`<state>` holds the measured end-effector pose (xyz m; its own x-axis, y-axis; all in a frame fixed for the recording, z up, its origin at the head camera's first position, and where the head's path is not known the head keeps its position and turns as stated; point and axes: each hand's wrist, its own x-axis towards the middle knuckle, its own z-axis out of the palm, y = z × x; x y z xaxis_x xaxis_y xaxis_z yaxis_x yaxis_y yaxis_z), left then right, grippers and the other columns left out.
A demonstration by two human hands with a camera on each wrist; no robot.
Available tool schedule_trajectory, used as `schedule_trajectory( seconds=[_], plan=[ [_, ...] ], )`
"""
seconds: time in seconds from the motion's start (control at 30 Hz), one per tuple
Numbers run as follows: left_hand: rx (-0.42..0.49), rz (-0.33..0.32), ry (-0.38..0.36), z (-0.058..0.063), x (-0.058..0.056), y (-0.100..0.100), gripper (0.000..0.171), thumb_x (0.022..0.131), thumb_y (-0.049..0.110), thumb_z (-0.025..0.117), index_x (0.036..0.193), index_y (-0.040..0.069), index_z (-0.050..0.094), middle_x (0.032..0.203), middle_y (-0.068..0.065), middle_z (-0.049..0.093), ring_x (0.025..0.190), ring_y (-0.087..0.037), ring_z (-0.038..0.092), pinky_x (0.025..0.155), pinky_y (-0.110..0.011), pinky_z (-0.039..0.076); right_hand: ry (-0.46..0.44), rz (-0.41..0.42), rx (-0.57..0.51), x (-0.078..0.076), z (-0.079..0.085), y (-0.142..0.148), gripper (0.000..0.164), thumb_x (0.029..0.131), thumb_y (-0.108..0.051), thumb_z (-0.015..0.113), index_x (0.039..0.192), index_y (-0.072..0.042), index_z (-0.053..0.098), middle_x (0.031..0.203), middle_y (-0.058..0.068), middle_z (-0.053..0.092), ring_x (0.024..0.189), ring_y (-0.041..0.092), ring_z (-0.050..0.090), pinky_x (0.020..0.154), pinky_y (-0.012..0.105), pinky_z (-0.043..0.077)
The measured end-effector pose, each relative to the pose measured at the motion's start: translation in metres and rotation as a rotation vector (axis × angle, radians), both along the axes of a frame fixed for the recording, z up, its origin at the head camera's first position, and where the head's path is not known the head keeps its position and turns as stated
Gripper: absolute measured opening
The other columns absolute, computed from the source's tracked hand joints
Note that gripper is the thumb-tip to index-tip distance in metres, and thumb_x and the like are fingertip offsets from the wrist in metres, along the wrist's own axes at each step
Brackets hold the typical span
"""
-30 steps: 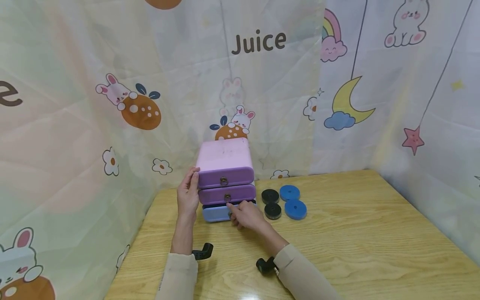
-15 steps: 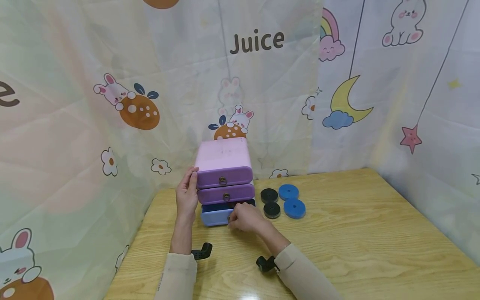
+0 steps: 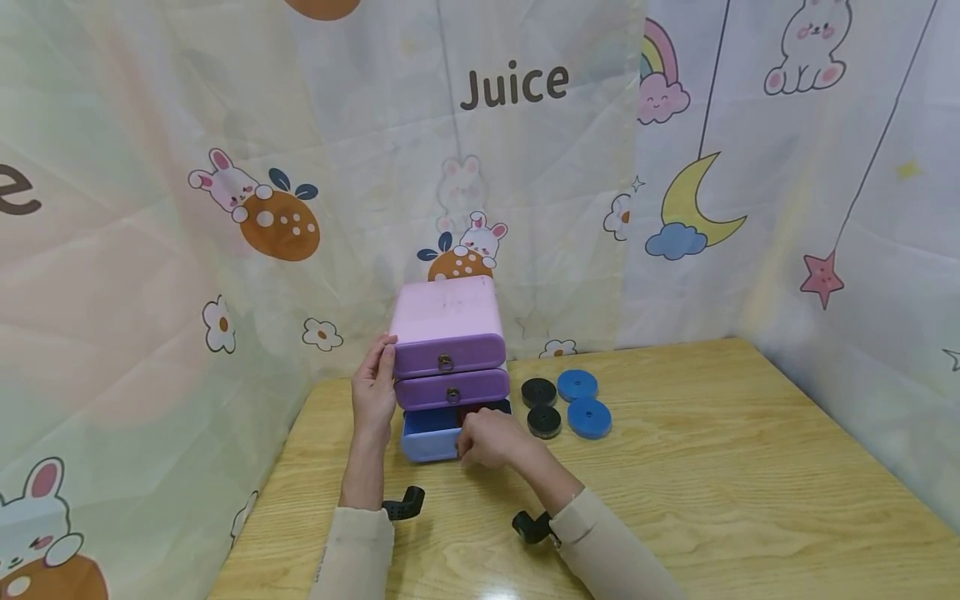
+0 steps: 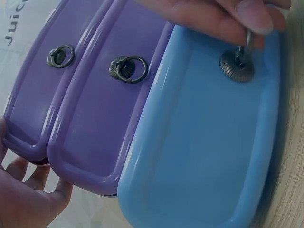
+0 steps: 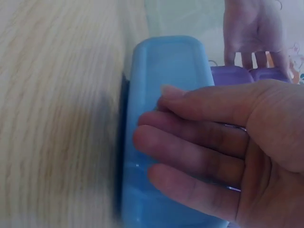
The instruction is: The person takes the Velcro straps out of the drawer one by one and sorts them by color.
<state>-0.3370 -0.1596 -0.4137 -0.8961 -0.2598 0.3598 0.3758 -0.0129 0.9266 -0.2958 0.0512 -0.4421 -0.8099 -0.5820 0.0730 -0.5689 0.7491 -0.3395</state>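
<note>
A small drawer unit (image 3: pixel 447 312) has a pink top, two purple drawers and a light blue bottom drawer. Both the upper purple drawer (image 3: pixel 450 354) and the middle purple drawer (image 3: pixel 420 392) are closed. The blue drawer (image 3: pixel 429 444) stands pulled out, with something dark red inside, partly hidden. My right hand (image 3: pixel 491 439) pinches the metal ring pull (image 4: pixel 237 65) of the blue drawer between thumb and finger. My left hand (image 3: pixel 373 387) rests against the unit's left side, fingers fairly straight, as the right wrist view also shows.
To the unit's right lie two black discs (image 3: pixel 539 392) and two blue discs (image 3: pixel 589 417) on the wooden table (image 3: pixel 712 467). A printed cloth (image 3: pixel 360 167) hangs behind. A dark wrist camera (image 3: pixel 531 527) sits near the right cuff, another (image 3: pixel 405 503) near the left.
The blue drawer has slid out towards me, and its inside has come into view. My right hand moved slightly nearer with it, while my left hand stayed at the unit's side.
</note>
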Motion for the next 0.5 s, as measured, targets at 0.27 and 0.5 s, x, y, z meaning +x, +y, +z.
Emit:
schedule_trajectory(
  seconds=[0.27, 0.5],
  plan=[
    [0.008, -0.005, 0.008, 0.001, 0.001, 0.0, 0.04, 0.104, 0.043, 0.059, 0.135, 0.02, 0.069, 0.163, 0.004, 0.046, 0.154, -0.012, 0.037, 0.123, -0.039, 0.04, -0.051, 0.05, 0.017, 0.009, 0.008, -0.001, 0.01, 0.083, -0.017, 0.088, 0.078, -0.022, 0.081, 0.072, -0.017, 0.066, 0.065, 0.003, 0.058, 0.06, 0.021, 0.051],
    [0.004, -0.009, 0.002, 0.001, 0.001, -0.001, 0.04, 0.105, 0.043, 0.058, 0.136, 0.021, 0.069, 0.164, 0.003, 0.044, 0.154, -0.012, 0.036, 0.123, -0.042, 0.041, -0.18, 0.063, 0.035, 0.019, 0.014, -0.003, 0.012, 0.088, -0.012, 0.083, 0.077, -0.014, 0.08, 0.064, -0.005, 0.067, 0.047, 0.006, 0.057, 0.046, 0.022, 0.053]
  ],
)
